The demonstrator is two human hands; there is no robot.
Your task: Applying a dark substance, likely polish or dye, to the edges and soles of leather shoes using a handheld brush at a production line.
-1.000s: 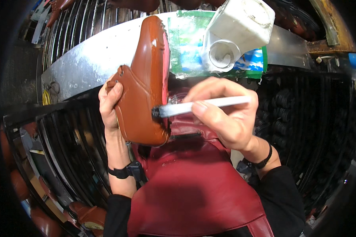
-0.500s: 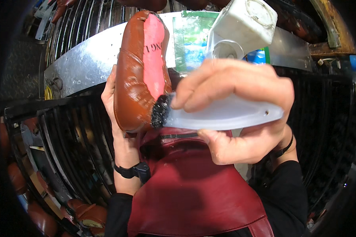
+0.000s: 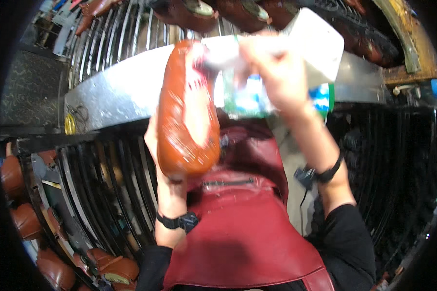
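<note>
Left hand point(image 3: 152, 139) gripping brown shoe point(image 3: 172, 114) from left; right hand point(image 3: 279, 77) gripping brush point(image 3: 224, 56) near shoe's far end.

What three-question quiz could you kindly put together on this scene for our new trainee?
1. True or false: the left hand holds the brown shoe.

2. Multiple choice: as pictured, on which side of the shoe is the white container?
A) Left
B) Right
C) Directly below

3. Fill in the blank: seen from the person, the right hand, blurred in the picture, is nearer the shoe's ____ end (near or far).

Key: 1. True. 2. B. 3. Far.
</note>
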